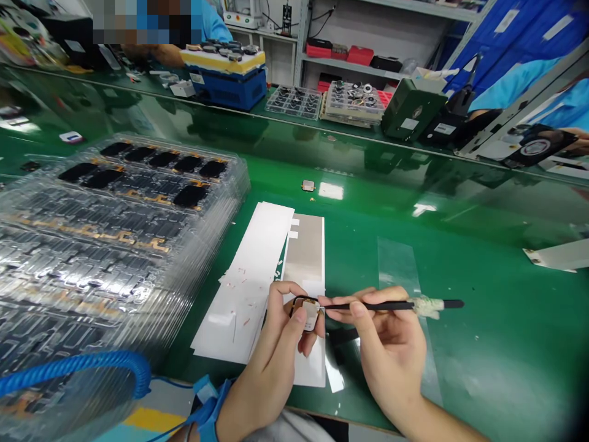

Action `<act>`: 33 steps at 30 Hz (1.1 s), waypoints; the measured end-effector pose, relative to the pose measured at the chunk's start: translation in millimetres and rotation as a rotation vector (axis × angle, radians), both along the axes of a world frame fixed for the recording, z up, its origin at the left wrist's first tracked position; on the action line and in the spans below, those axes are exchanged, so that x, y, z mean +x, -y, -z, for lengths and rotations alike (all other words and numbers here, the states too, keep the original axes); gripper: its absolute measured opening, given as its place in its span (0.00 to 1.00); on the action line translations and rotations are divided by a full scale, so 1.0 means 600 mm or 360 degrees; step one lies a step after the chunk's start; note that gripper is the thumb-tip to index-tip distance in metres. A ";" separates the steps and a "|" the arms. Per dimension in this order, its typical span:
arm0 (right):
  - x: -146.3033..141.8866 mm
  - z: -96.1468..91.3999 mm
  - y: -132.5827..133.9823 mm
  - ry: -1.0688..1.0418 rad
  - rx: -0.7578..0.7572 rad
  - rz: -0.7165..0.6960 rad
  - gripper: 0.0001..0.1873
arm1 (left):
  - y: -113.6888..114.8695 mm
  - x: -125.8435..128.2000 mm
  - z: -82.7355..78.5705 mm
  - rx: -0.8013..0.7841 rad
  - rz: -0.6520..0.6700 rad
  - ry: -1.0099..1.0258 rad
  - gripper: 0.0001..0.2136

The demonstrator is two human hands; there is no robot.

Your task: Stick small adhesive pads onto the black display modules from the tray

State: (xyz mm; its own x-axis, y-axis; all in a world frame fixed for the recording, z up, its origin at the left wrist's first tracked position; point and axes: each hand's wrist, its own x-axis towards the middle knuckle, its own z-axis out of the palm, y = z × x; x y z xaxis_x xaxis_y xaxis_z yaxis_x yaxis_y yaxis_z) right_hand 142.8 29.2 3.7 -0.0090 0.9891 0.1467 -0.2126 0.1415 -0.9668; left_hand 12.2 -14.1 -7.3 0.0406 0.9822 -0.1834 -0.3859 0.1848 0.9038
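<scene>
My left hand (271,350) is closed around a small square watch screen (310,313). Its pale back faces up, framed by a dark rim, with my thumb pressing on it. In my right hand (391,337), pinched between thumb and fingers, are slim black tweezers (381,306). Pale tape (427,306) is wrapped near their rear end. Their tip meets the right edge of the screen; whether it grips anything there is too small to tell. Under my hands lie white sheets (257,252) and a grey-faced adhesive sheet (305,252).
Stacked clear trays (197,270) of dark screens fill the left side. A blue coiled cord (92,366) runs at lower left. A clear film (400,264) lies to the right, and a small square part (308,185) farther back. Co-workers' blue sleeves (510,83) show across the bench.
</scene>
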 end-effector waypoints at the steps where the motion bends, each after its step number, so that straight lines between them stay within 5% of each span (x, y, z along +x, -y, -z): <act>1: 0.000 0.000 -0.001 0.0005 0.0013 0.0002 0.07 | 0.000 0.001 0.001 0.0016 -0.0004 -0.0021 0.06; 33: 0.001 0.003 -0.003 0.0000 0.0133 -0.0086 0.08 | 0.001 0.004 0.007 0.0099 -0.0045 -0.0137 0.07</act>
